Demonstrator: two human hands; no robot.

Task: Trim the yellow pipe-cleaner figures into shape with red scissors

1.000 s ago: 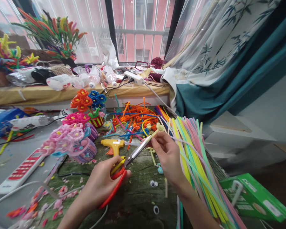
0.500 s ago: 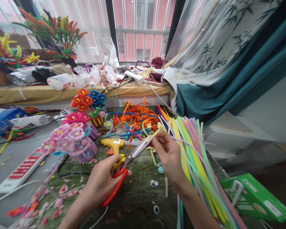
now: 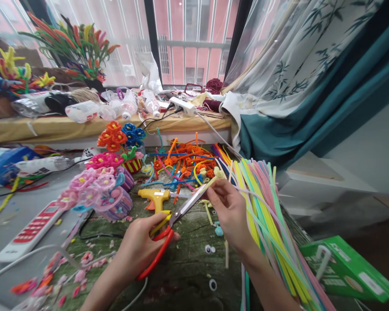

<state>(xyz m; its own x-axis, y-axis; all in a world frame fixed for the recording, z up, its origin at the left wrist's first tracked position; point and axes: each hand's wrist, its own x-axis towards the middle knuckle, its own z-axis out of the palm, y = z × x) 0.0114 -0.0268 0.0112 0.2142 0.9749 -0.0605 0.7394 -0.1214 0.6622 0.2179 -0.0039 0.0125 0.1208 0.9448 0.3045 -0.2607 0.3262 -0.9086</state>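
Observation:
My left hand (image 3: 146, 242) is closed round the red and yellow handles of a pair of scissors (image 3: 184, 209). The blades point up and to the right, nearly together, and reach my right hand (image 3: 228, 207). Between its thumb and fingers, that hand pinches a pale yellow pipe cleaner (image 3: 218, 173) with a fluffy, curled end. The blades lie along its trimmed part; whether they grip it I cannot tell. Under the hands, googly eyes (image 3: 212, 284) and pale yellow offcuts (image 3: 208, 214) lie on the dark wood-patterned surface (image 3: 181, 268).
A yellow glue gun (image 3: 154, 197) lies beyond the scissors. Pipe-cleaner flowers (image 3: 97, 185) stand to the left, above a white power strip (image 3: 30, 231). Orange pipe-cleaner pieces (image 3: 194, 156) are heaped behind. At right are bundled pipe cleaners (image 3: 262, 207) and a green box (image 3: 346, 268).
Both hands, the scissors and the pale yellow pipe cleaner stay almost where they were. The scissor handles have shifted very slightly; the view has moved a little.

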